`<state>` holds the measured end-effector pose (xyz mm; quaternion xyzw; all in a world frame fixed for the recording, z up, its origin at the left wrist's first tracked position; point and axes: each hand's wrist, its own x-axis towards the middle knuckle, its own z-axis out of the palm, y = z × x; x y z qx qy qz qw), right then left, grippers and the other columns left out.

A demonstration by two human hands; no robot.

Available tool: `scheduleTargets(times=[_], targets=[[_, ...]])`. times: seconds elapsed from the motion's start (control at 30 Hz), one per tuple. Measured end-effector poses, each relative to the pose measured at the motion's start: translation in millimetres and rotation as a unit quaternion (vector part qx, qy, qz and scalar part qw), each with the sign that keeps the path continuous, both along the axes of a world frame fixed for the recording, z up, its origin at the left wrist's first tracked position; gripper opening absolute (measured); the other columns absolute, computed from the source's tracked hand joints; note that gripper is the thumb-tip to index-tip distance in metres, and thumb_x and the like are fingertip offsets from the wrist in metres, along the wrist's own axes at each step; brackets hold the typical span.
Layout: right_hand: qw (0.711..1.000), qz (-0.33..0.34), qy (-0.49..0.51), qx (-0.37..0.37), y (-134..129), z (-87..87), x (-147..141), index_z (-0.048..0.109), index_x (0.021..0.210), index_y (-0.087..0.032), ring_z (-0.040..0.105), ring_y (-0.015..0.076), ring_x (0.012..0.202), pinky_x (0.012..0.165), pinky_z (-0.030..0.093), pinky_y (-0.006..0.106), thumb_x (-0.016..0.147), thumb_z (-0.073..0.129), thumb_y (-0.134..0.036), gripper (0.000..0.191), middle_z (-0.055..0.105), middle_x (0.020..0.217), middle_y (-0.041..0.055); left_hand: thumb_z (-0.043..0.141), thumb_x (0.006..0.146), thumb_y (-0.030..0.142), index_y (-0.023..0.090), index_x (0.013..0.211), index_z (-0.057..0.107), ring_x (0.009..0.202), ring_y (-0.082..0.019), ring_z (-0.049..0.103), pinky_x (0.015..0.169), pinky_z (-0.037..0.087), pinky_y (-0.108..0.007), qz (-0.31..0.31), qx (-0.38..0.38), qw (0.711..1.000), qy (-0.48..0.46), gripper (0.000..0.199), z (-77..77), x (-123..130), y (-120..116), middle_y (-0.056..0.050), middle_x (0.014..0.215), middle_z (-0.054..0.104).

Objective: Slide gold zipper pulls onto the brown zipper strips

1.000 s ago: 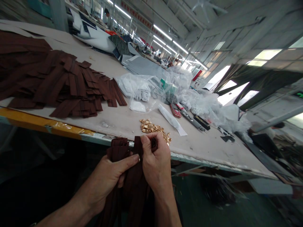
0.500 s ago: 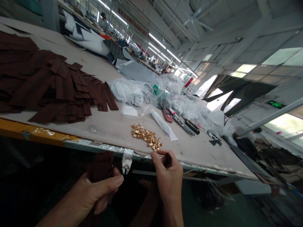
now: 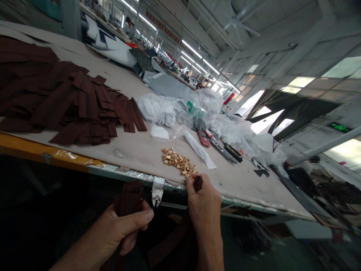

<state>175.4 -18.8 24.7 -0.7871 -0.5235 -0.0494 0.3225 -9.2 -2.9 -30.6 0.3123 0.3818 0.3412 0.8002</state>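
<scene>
Farthest left, the loose pile of brown strips (image 3: 64, 98) lies on the table (image 3: 245, 177), at eleven o'clock from our left hand (image 3: 126, 226). The strips look light, flat and limp along their length, so we judge they would slide over one another; gathering them near their ends should keep the edges even.

Our left hand has its fingers curled closed around a bundle of brown strips (image 3: 128, 199), thumb laid across, the ends standing up and the lengths hanging below. Squeezed together, it seems soft but springy, and is best gripped just under the ends.

Between one and two o'clock from that hand, a white pronged piece (image 3: 157, 190) sits at the table edge, looking stiff.

Further right, the heap of gold metal pieces (image 3: 179, 162) lies at eleven o'clock from our right hand (image 3: 207, 207). They look hard, small and slippery, best pinched singly by the sides. The right hand's fingers are bent round a brown roll (image 3: 198, 183), closed on it; we cannot tell whether the fingertips also pinch a gold piece.
</scene>
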Motion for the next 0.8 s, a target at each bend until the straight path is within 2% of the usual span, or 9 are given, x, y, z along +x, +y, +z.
scheduleTargets(times=[0.07,0.1,0.23,0.3,0.37,0.43,0.6,0.7,0.8], targets=[[0.993,0.044,0.111,0.025,-10,-1.5,-11,0.063,0.086,-0.018,0.058,0.0176,0.061,0.059,0.042,0.027,0.086,0.059,-0.038,0.020,0.064,0.067,0.0019,0.076,0.071,0.036,0.018,0.068,0.064,0.040,-0.005,0.035,0.038,0.026,-0.017,-0.004,0.010,1.000,0.013,0.022,2.2,-1,-1,0.005,0.054,0.055],[0.979,0.073,0.189,0.022,-16,-2.8,-18,0.063,0.089,-0.018,0.058,0.0168,0.061,0.058,0.043,0.027,0.085,0.060,-0.039,0.021,0.063,0.067,0.0014,0.075,0.071,0.035,0.018,0.068,0.064,0.040,-0.005,0.034,0.038,0.025,-0.017,-0.006,0.014,1.000,0.019,0.021,3.0,-1,-1,0.005,0.051,0.053],[0.868,0.144,0.473,-0.037,-32,-11.2,-43,0.059,0.098,-0.018,0.047,0.0101,0.049,0.045,0.037,0.021,0.082,0.066,-0.039,0.028,0.063,0.066,-0.0007,0.076,0.067,0.034,0.019,0.067,0.062,0.038,-0.006,0.032,0.039,0.023,-0.017,-0.005,0.016,0.999,0.050,0.020,5.3,-1,-2,0.009,0.039,0.040],[0.831,0.154,0.533,-0.053,-33,-14.5,-50,0.057,0.099,-0.018,0.039,0.0067,0.044,0.040,0.029,0.018,0.080,0.068,-0.040,0.031,0.063,0.066,-0.0014,0.076,0.066,0.034,0.019,0.067,0.061,0.038,-0.006,0.030,0.039,0.023,-0.017,-0.008,0.002,0.998,0.055,0.021,5.9,-2,-2,0.010,0.039,0.039],[0.817,0.163,0.550,-0.058,-31,-15.7,-54,0.056,0.099,-0.019,0.036,0.0055,0.044,0.039,0.026,0.017,0.080,0.069,-0.041,0.033,0.063,0.066,-0.0017,0.076,0.065,0.033,0.019,0.066,0.060,0.037,-0.005,0.029,0.038,0.022,-0.017,-0.012,-0.013,0.999,0.046,0.021,5.9,-4,-2,0.010,0.039,0.039],[0.821,0.162,0.544,-0.053,-28,-15.1,-56,0.055,0.100,-0.019,0.035,0.0053,0.044,0.039,0.025,0.016,0.080,0.069,-0.042,0.034,0.062,0.066,-0.0023,0.076,0.066,0.031,0.019,0.067,0.060,0.037,-0.005,0.030,0.039,0.023,-0.017,-0.020,-0.014,0.999,0.029,0.020,5.2,-7,-3,0.010,0.039,0.040],[0.854,0.152,0.496,-0.043,-23,-16.5,-59,0.054,0.103,-0.020,0.037,0.0059,0.045,0.040,0.026,0.018,0.084,0.064,-0.043,0.031,0.060,0.069,-0.0028,0.073,0.071,0.027,0.019,0.070,0.060,0.038,-0.006,0.033,0.040,0.027,-0.017,-0.037,-0.003,0.999,0.011,0.015,2.8,-13,-4,0.010,0.040,0.042],[0.884,0.144,0.444,-0.019,-19,-20.5,-63,0.055,0.105,-0.021,0.043,0.0085,0.051,0.044,0.033,0.021,0.088,0.060,-0.042,0.028,0.059,0.074,-0.0016,0.072,0.070,0.028,0.019,0.069,0.060,0.037,-0.006,0.032,0.040,0.026,-0.018,-0.043,-0.011,0.999,0.000,0.016,2.1,-12,-4,0.010,0.038,0.040],[0.921,0.133,0.365,0.015,-17,-21.7,-64,0.056,0.106,-0.021,0.051,0.0124,0.062,0.057,0.041,0.023,0.090,0.058,-0.037,0.023,0.058,0.075,-0.0012,0.073,0.067,0.029,0.020,0.070,0.060,0.036,-0.005,0.030,0.039,0.024,-0.018,-0.062,-0.028,0.997,-0.030,0.016,1.5,-12,-5,0.010,0.036,0.039]])
